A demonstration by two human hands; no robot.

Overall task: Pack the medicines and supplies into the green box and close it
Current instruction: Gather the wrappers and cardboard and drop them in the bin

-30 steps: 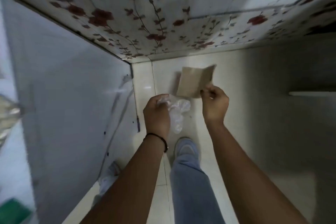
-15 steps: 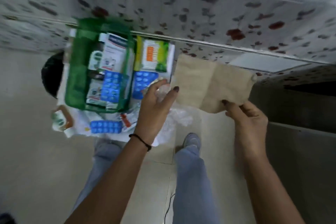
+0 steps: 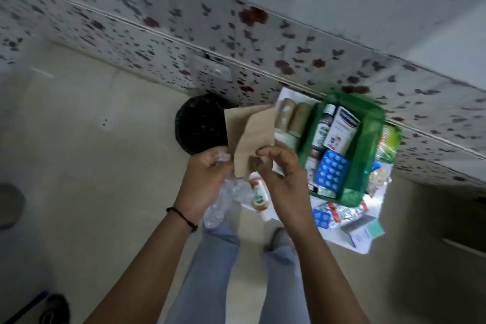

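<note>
Brown paper bag [image 3: 249,137] pinched by right hand [image 3: 285,181] | left hand [image 3: 207,179] clenched on clear plastic wrap [image 3: 223,192]

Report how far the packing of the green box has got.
Partly done. The green box already holds cartons, a tube and a blue blister pack, and stands open. In hand: the left hand grips crumpled clear plastic, the right hand a folded brown paper. Left: loose strips and cartons lying outside the box, then closing it.

bare forearms, no sleeves — thin black band [image 3: 184,216] on left wrist — light blue-grey jeans [image 3: 210,271].
</note>
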